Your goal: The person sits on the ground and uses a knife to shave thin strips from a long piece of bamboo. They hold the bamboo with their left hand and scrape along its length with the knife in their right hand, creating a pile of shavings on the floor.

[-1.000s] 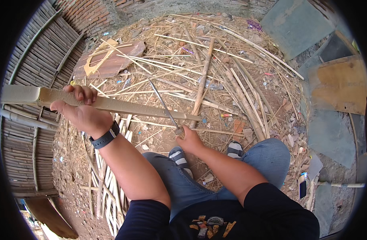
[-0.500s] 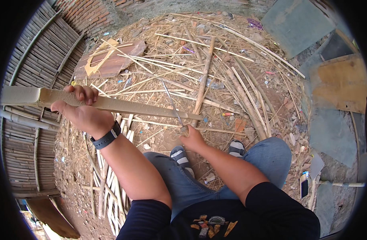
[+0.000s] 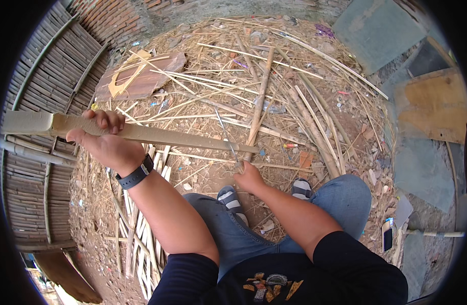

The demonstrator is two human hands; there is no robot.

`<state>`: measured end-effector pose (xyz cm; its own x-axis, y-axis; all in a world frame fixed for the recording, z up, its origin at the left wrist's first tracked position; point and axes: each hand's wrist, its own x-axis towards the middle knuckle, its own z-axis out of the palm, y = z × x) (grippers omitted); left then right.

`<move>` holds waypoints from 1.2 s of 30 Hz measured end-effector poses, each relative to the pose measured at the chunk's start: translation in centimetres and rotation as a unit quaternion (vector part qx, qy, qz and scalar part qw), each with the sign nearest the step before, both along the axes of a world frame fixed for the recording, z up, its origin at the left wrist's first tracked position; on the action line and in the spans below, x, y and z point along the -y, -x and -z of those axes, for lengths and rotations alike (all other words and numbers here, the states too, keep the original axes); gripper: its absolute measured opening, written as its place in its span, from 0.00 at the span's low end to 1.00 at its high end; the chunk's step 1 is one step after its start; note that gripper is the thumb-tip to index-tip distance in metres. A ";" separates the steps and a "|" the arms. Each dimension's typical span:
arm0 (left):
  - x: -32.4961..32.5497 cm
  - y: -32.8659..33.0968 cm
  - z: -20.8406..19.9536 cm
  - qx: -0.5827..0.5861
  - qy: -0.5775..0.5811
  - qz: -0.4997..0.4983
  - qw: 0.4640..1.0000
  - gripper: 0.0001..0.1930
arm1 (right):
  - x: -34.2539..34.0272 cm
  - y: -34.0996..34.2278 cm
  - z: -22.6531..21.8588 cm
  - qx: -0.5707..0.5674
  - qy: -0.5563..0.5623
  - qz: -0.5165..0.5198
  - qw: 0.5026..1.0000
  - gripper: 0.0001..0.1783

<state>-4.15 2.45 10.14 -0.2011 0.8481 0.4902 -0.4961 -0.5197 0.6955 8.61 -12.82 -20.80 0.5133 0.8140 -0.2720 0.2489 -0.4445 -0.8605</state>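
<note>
The left hand (image 3: 107, 148) is closed around the bamboo slat (image 3: 172, 136), which extends crosswise above the ground (image 3: 208, 175). The right hand (image 3: 247, 178) is closed on the knife (image 3: 225, 130); its blade crosses the slat near the right end.

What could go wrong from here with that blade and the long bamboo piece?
The knife crosses the bamboo piece near its narrow end, so a slip might bring the edge toward the legs or left foot. The left hand grips well away from the blade, so the piece could twist or swing under pressure. Loose sticks lie beside the left leg and could upset the footing.
</note>
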 end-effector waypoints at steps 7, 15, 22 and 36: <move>0.1 -0.1 -0.1 0.002 0.007 0.001 1.000 0.31 | -0.1 -0.2 1.2 0.013 0.002 -0.001 1.000 0.30; 0.0 0.0 0.0 0.003 0.001 0.005 1.000 0.31 | -0.1 -0.3 0.9 0.001 0.018 -0.008 1.000 0.30; -0.4 0.4 0.2 0.001 0.000 0.006 1.000 0.31 | 0.0 -0.2 0.9 0.027 -0.011 -0.002 1.000 0.26; -0.5 0.5 0.3 0.011 0.000 0.026 1.000 0.30 | 0.2 -0.3 0.7 0.003 0.005 0.002 1.000 0.26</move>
